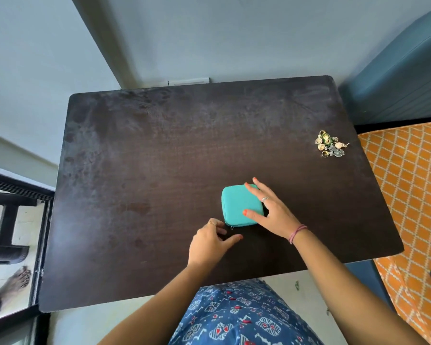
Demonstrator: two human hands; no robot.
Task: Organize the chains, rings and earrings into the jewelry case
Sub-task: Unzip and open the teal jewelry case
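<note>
Table [159, 158] holds everything. Case [239, 205] sits near the front edge, zipped. Right hand [271, 210] lies on its lid, fingers spread, pinning not gripping. Left hand [210, 241] curls at the case's near-left corner by the zipper pull; can't tell if it has it pinched. Jewelry pile [330, 146] sits well apart, near the right edge. Risk: case skids when the zipper gets tugged; tangled pieces could drop off the edge.

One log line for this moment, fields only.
case: zipped | right hand: flat on case | left hand: at zipper corner | jewelry: piled far right
</note>
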